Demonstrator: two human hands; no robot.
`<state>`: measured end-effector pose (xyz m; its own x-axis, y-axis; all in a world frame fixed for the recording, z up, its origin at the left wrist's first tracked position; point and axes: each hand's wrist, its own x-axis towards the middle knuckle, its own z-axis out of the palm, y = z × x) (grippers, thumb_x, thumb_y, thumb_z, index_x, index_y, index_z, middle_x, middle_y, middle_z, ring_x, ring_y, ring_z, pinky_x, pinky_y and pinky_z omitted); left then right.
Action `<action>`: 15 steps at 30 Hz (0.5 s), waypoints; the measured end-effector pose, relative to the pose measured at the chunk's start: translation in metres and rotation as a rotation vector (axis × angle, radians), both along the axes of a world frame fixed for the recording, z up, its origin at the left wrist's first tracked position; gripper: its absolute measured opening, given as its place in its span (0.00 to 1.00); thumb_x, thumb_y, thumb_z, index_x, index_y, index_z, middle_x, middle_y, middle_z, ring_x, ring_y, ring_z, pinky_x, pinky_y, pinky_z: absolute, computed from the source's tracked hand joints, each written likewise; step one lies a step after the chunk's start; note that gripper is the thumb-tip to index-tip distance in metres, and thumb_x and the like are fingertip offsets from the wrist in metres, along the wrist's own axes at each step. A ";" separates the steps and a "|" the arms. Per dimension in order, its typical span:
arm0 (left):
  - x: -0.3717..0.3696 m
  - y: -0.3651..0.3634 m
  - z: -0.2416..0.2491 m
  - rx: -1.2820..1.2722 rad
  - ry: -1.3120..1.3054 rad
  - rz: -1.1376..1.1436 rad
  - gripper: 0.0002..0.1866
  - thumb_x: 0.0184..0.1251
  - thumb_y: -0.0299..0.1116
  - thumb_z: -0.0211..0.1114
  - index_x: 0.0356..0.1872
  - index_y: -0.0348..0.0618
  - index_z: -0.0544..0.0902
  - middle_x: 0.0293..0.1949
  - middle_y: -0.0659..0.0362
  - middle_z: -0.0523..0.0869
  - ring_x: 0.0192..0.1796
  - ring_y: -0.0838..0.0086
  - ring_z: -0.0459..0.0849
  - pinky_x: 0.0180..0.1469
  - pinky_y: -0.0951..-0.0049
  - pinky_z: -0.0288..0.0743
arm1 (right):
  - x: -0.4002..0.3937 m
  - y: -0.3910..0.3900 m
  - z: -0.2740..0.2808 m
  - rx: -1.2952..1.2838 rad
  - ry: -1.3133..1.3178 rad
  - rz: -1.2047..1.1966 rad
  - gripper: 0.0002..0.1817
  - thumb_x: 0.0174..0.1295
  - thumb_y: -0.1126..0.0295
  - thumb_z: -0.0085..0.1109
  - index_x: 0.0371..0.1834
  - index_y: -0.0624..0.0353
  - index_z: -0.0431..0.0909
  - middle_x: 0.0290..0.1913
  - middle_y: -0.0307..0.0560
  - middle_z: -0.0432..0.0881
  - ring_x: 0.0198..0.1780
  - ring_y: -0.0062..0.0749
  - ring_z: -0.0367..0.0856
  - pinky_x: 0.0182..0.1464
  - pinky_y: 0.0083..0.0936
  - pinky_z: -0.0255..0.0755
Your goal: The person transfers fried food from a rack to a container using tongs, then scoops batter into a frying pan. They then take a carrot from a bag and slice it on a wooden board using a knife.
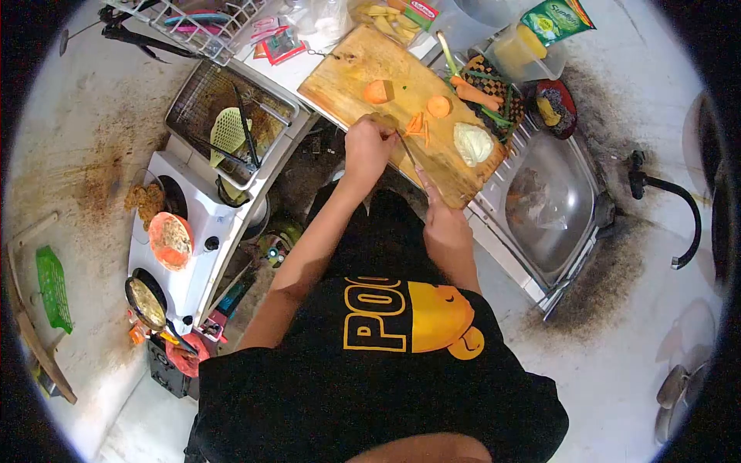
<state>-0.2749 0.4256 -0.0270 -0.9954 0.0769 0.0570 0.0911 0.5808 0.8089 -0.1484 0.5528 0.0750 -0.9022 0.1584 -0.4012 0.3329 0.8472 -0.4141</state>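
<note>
- Grimy white-tiled kitchen counter (289, 75) at eleven o'clock, with a white two-burner stove (198, 216) at nine and a stainless-steel sink (532, 231) at three.
- Thick, worn, pale-brown wooden board (347, 65) between twelve and one o'clock, within reach of both hands.
- Thin orange carrot strips (417, 126) in a loose pile on the board, at three o'clock from the knife tip and just beside it.
- Chunky orange carrot piece (378, 92) at eleven o'clock from the strips, blunt orange carrot piece (438, 106) at one, pale-green cabbage-like wedge (472, 144) between three and four.
- Right hand (448, 228): fingers pressed together round the handle of a slim metal knife (407, 150), blade pointing to eleven o'clock.
- Left hand (367, 147): fingers bent and drawn together at the blade tip; impossible to tell what, if anything, is pinched.
- For even strips, best to rest a flat face of carrot on the wood, then cut along the length with light, steady strokes.
- Curl the left fingertips back, knuckles guiding the blade, thumb tucked behind; likeliest danger at that close tip.
- Work further in from the board's near edge, at six o'clock, for firmer support.
</note>
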 end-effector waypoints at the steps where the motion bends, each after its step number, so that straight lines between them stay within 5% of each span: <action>1: 0.000 0.000 0.000 0.009 0.015 -0.007 0.08 0.43 0.28 0.74 0.26 0.37 0.87 0.29 0.44 0.82 0.32 0.51 0.83 0.37 0.59 0.77 | -0.005 -0.003 0.000 0.027 -0.041 0.016 0.34 0.64 0.75 0.44 0.73 0.30 0.56 0.33 0.64 0.82 0.35 0.61 0.82 0.40 0.52 0.76; 6: 0.003 0.000 0.000 0.026 0.036 -0.009 0.07 0.44 0.28 0.73 0.26 0.37 0.87 0.29 0.45 0.81 0.32 0.52 0.82 0.37 0.59 0.77 | 0.005 -0.002 -0.002 0.057 0.095 0.033 0.36 0.64 0.74 0.45 0.74 0.29 0.53 0.31 0.64 0.82 0.34 0.60 0.83 0.39 0.52 0.76; 8: 0.003 -0.002 0.003 0.020 0.056 -0.009 0.07 0.45 0.28 0.73 0.26 0.37 0.87 0.29 0.46 0.81 0.32 0.52 0.82 0.37 0.59 0.77 | 0.013 -0.003 0.008 0.084 -0.040 -0.022 0.33 0.64 0.76 0.45 0.71 0.29 0.61 0.27 0.67 0.79 0.34 0.61 0.81 0.37 0.51 0.74; 12: 0.002 -0.004 0.003 0.051 0.031 -0.040 0.07 0.46 0.28 0.73 0.27 0.36 0.87 0.30 0.46 0.81 0.32 0.53 0.82 0.37 0.60 0.77 | 0.029 0.005 0.001 0.125 -0.070 -0.030 0.34 0.64 0.77 0.47 0.71 0.27 0.61 0.26 0.67 0.79 0.31 0.61 0.81 0.36 0.50 0.74; 15: 0.002 -0.006 0.001 0.011 0.059 -0.060 0.07 0.46 0.28 0.73 0.28 0.37 0.88 0.32 0.47 0.83 0.33 0.55 0.83 0.38 0.63 0.77 | 0.027 0.009 -0.001 0.012 0.103 -0.013 0.33 0.65 0.75 0.46 0.71 0.26 0.60 0.26 0.67 0.79 0.32 0.62 0.81 0.36 0.51 0.74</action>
